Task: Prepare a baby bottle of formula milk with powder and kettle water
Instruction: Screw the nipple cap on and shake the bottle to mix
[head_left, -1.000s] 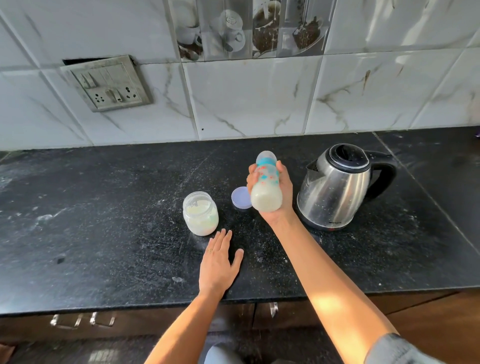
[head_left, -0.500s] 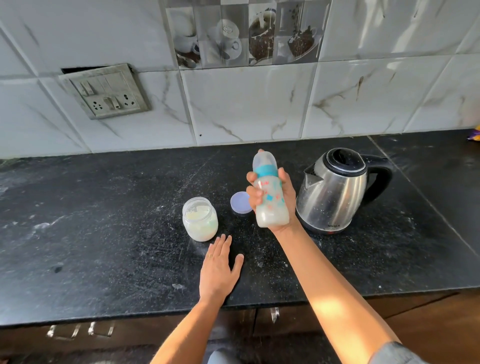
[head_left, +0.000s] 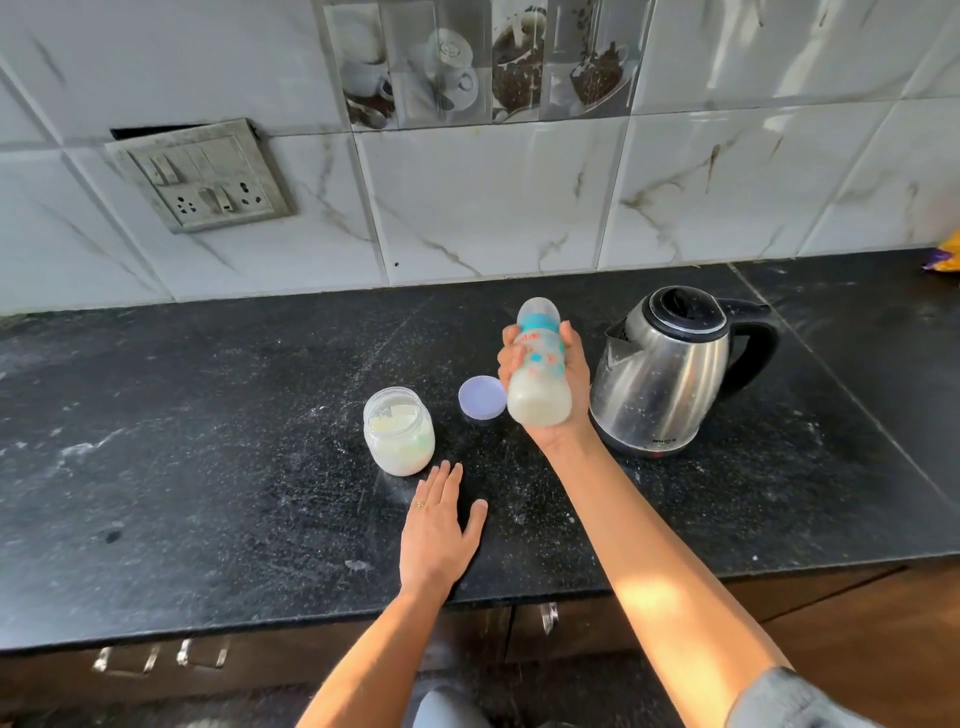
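Right hand (head_left: 577, 387) was clamped round the baby bottle (head_left: 539, 374) as I watched through the head view, fingers wrapping its left side and thumb on its right. I saw the bottle held clear of the counter (head_left: 208, 441), tilted with its capped, teal-collared top toward 12 o'clock and its base toward me. Pale milky liquid sat in the lower part.

At 3 o'clock from the bottle stood the steel kettle (head_left: 670, 374), lid down, black handle pointing to 3 o'clock, spout turned toward the bottle. At 9 o'clock from the bottle an open glass jar (head_left: 399, 431) of whitish powder stood upright, and its lilac lid (head_left: 482, 397) lay flat between the jar and my right hand.

At about 5 o'clock from the jar, my left hand (head_left: 439, 535) lay palm down on the counter, fingers straight and together, thumb spread, a ring (head_left: 420, 503) on one finger. It held nothing and did not touch the jar.

Toward 10 o'clock of the view I noted a switch plate (head_left: 202, 176) on the tiled wall (head_left: 493, 208).
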